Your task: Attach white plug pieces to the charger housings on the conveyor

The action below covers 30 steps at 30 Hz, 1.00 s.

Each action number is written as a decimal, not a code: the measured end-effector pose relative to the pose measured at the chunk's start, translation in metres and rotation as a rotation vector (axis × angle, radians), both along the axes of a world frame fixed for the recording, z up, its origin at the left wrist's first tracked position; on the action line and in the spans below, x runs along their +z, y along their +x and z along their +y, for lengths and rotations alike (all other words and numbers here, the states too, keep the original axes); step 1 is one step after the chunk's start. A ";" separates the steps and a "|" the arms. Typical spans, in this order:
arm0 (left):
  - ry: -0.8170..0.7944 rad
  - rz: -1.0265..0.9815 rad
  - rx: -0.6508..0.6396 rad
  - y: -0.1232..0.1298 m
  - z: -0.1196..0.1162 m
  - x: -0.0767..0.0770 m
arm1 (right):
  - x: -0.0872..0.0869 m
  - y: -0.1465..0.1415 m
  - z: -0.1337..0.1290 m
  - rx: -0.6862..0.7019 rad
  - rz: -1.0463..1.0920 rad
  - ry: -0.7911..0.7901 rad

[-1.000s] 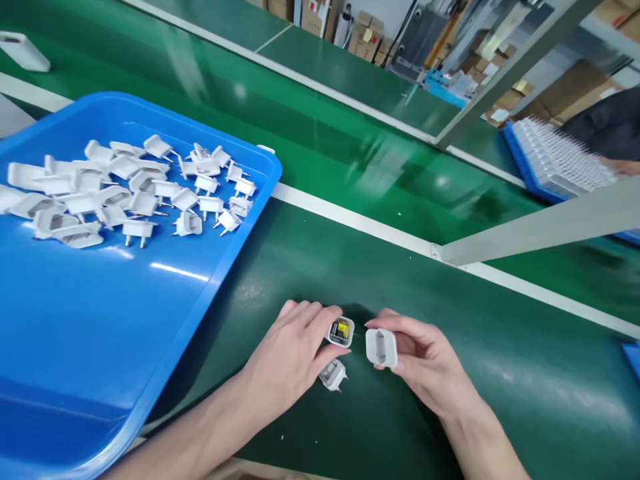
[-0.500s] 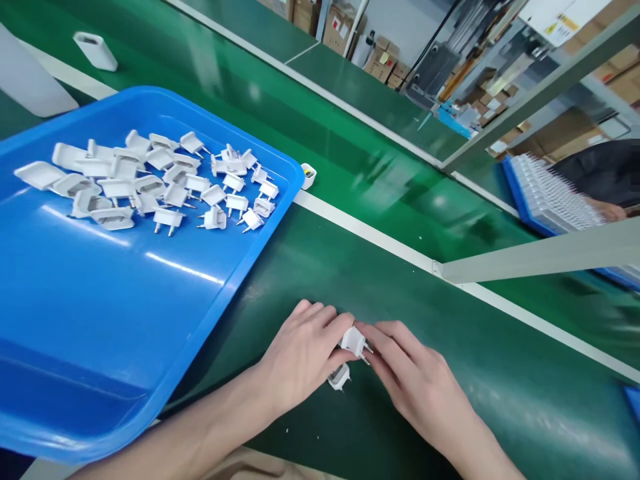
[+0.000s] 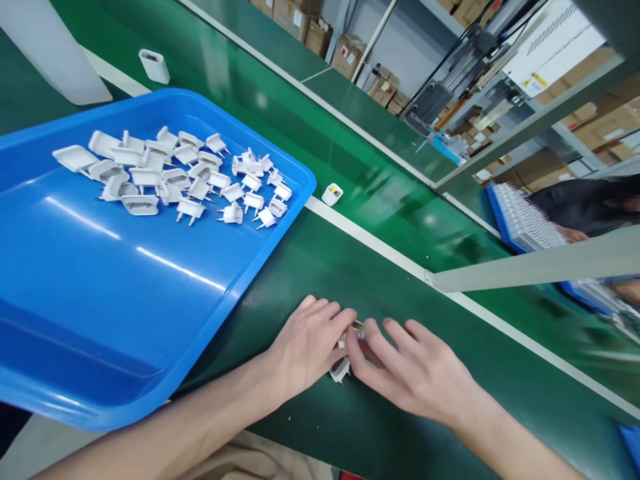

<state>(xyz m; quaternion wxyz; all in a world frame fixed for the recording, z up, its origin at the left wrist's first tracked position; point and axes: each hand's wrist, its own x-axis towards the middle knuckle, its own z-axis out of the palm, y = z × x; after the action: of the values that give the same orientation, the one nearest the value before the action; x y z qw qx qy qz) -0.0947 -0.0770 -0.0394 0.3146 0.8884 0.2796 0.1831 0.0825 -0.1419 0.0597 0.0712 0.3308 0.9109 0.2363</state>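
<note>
Small white plastic charger housing (image 3: pixel 359 328), yellow part visible at open end, mostly hidden between hands above dark-green worktop (image 3: pixel 350 267). Left hand (image 3: pixel 310 343) pinching it; right hand (image 3: pixel 417 363) fingers curled at its end, grip unclear.

My left hand (image 3: pixel 310 343) and right hand (image 3: pixel 417 363) are bare, with slender fingers and narrow wrists, my slim forearms (image 3: pixel 200 417) are just as bare up to the picture's edge, and between them shows some plain beige cloth (image 3: pixel 255 460), softly creased, against my body.
</note>
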 end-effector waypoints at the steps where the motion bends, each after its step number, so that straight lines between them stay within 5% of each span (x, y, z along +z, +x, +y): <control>1: -0.002 -0.007 0.006 0.001 0.000 -0.001 | 0.003 0.000 0.001 0.002 -0.034 0.005; 5: -0.017 -0.037 0.026 0.003 -0.001 -0.004 | 0.010 0.008 0.010 -0.043 -0.049 -0.079; 12: -0.014 -0.068 0.036 0.003 -0.002 -0.006 | -0.010 0.017 0.008 -0.340 0.365 -0.374; 19: -0.014 -0.079 0.047 0.003 -0.002 -0.005 | -0.025 0.014 0.003 -0.278 0.574 -0.402; 26: -0.051 -0.108 0.038 0.003 -0.003 -0.007 | -0.027 0.015 -0.001 -0.461 0.761 -0.537; 30: -0.057 -0.112 0.051 0.004 -0.003 -0.006 | -0.033 0.010 -0.005 -0.470 0.759 -0.474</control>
<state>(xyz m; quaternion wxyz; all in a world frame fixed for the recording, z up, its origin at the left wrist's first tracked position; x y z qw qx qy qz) -0.0910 -0.0800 -0.0456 0.3499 0.8602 0.2892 0.2323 0.0927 -0.1469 0.0263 -0.1403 0.5641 0.8022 -0.1363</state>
